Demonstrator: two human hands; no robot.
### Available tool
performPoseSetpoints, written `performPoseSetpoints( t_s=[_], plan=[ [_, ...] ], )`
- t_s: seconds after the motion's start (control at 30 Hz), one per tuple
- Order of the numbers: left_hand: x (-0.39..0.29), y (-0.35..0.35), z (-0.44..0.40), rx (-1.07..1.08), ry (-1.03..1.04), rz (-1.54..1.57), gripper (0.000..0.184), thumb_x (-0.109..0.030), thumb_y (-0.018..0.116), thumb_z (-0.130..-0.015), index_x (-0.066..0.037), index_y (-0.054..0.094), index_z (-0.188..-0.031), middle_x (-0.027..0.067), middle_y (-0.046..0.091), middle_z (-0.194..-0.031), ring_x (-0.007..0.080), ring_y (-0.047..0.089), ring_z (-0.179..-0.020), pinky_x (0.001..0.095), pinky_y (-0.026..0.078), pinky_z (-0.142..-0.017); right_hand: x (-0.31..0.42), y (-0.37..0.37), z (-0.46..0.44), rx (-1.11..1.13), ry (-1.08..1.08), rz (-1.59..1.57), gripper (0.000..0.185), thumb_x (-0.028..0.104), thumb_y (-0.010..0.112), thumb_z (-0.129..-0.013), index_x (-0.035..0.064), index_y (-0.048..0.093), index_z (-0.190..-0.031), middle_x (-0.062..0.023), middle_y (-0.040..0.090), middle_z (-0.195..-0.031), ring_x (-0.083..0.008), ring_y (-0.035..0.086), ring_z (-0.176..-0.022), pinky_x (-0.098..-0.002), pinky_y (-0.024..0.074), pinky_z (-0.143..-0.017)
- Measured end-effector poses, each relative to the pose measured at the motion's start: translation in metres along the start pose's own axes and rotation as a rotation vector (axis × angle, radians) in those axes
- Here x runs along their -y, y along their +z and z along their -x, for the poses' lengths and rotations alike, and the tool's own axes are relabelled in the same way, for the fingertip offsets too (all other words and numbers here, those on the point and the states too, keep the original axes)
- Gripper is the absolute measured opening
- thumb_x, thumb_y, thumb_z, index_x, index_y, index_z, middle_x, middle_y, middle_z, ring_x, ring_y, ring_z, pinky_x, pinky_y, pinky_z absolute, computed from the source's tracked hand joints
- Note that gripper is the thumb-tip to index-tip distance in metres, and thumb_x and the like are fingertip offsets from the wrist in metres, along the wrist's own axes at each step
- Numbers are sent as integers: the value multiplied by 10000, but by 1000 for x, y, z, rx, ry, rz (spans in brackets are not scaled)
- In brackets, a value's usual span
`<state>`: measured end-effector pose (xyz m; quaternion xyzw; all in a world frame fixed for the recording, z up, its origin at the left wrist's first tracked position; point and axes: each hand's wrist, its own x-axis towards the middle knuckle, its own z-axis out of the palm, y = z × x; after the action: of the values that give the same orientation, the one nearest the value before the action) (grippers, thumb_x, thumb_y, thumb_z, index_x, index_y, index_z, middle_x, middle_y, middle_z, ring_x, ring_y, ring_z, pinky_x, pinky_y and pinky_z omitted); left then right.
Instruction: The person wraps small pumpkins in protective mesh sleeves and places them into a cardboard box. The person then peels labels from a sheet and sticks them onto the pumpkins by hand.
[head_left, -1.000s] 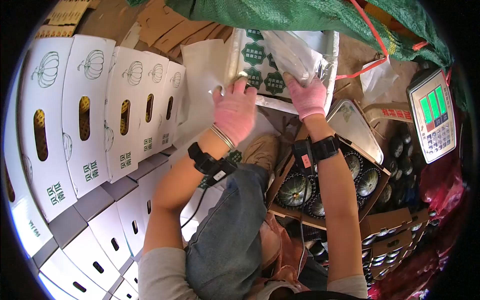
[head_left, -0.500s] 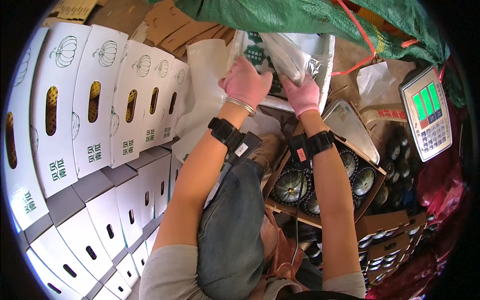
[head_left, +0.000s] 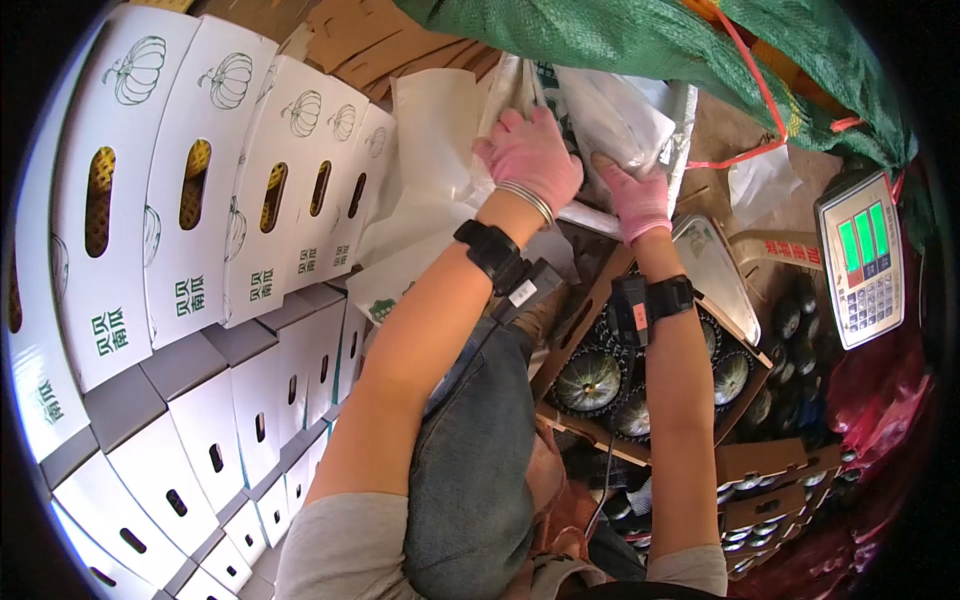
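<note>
My left hand (head_left: 530, 160), in a pink glove, lies over the left side of a white foam box (head_left: 683, 125), its fingers spread and stretched forward. At the box's near right side, my right hand (head_left: 637, 200), gloved the same way, grips the near end of a bundle of clear plastic bags (head_left: 622, 120). My right thumb shows, while the other fingers are partly hidden. Printed green-and-white sheeting shows beneath the bags. Under my right forearm, a cardboard box holds several dark green pumpkins (head_left: 587, 381) in black netted trays.
White cartons (head_left: 190, 220) with pumpkin drawings stand stacked on the left. A scale display (head_left: 862, 260) with green digits is at the right. Green woven sacking (head_left: 620, 40) hangs across the top. More pumpkin boxes (head_left: 765, 500) sit at lower right, near red mesh sacks (head_left: 880, 400).
The fingers of my left hand have gone from curled to spread. My right hand stays at the plastic bags. The whole view has shifted slightly.
</note>
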<state>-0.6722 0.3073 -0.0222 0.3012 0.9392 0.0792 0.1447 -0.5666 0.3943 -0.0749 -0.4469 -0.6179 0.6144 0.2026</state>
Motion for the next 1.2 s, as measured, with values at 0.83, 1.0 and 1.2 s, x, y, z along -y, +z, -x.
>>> performPoseSetpoints(
  t_s=[0.83, 1.0, 1.2],
  plan=[
    [20, 40, 14, -246, 175, 586, 377, -245, 514, -823, 7, 450, -1097, 261, 543, -930, 444, 511, -924, 497, 424, -815, -3, 24, 19, -357, -391, 449, 718, 301, 757, -645, 10, 443, -1221, -192, 621, -1027, -326, 613, -938, -355, 483, -811],
    [18, 18, -12, 140, 89, 286, 443, -225, 559, -751, 58, 434, -1068, 290, 547, -1004, 429, 507, -988, 482, 404, -887, 10, 23, 24, -373, -417, 335, 604, 247, 759, -662, 32, 509, -1168, -172, 641, -989, -323, 623, -918, -368, 485, -798],
    [11, 27, -23, 45, -29, 332, 590, -278, 562, -729, 84, 374, -1156, 311, 502, -1092, 442, 483, -1051, 477, 379, -937, 8, 22, 22, -375, -375, 342, 613, 240, 784, -645, 32, 535, -1165, -126, 649, -1015, -230, 623, -916, -321, 477, -813]
  ],
)
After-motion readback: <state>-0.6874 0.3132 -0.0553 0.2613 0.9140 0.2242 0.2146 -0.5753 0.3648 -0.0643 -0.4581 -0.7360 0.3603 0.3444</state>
